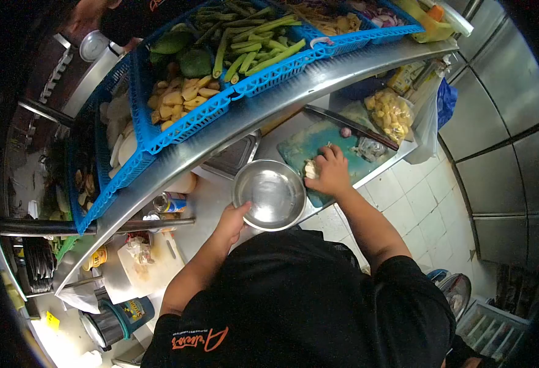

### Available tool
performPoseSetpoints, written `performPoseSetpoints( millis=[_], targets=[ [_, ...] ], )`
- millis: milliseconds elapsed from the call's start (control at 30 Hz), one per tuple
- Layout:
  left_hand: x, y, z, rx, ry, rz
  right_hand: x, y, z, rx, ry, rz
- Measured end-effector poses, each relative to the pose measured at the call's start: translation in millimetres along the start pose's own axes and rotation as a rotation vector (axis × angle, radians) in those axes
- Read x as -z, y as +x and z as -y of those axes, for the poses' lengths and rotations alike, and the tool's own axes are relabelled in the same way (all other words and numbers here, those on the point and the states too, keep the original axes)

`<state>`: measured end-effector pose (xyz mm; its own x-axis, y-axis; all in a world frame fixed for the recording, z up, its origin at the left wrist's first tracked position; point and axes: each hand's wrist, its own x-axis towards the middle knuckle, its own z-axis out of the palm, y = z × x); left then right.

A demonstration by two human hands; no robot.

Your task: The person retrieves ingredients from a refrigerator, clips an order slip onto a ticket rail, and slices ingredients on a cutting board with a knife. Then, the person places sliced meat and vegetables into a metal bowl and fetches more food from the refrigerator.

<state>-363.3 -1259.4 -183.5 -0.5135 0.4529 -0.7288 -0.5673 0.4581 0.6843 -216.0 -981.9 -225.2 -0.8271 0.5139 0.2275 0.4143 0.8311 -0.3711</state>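
My left hand (232,222) grips the rim of a round metal bowl (270,195), thumb over the edge. The bowl is tilted toward me, with its shiny inside bare. My right hand (332,170) is on the green cutting board (295,145), just right of the bowl. Its fingers and thumb curl around pale pieces that look like chopped garlic (310,169); the palm side is hidden. Beyond that hand lies a large knife (358,130) with a dark handle, across the board's far side. A small shallot (345,132) rests by the blade.
A clear bag of yellowish chunks (390,115) and a crumpled plastic bag (370,149) are at the right. A steel shelf edge (294,87) curves overhead, bearing blue vegetable baskets (186,130). Another cutting board (159,270) is at left. A metal tray (235,153) stands behind the bowl.
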Motion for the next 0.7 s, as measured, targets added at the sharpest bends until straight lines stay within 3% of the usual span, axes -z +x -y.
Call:
performPoseSetpoints(
  millis=[700],
  targets=[
    [10,2,27,0.002,-0.112,-0.030,-5,-1,-1,0.009,0.041,-0.007]
  ],
)
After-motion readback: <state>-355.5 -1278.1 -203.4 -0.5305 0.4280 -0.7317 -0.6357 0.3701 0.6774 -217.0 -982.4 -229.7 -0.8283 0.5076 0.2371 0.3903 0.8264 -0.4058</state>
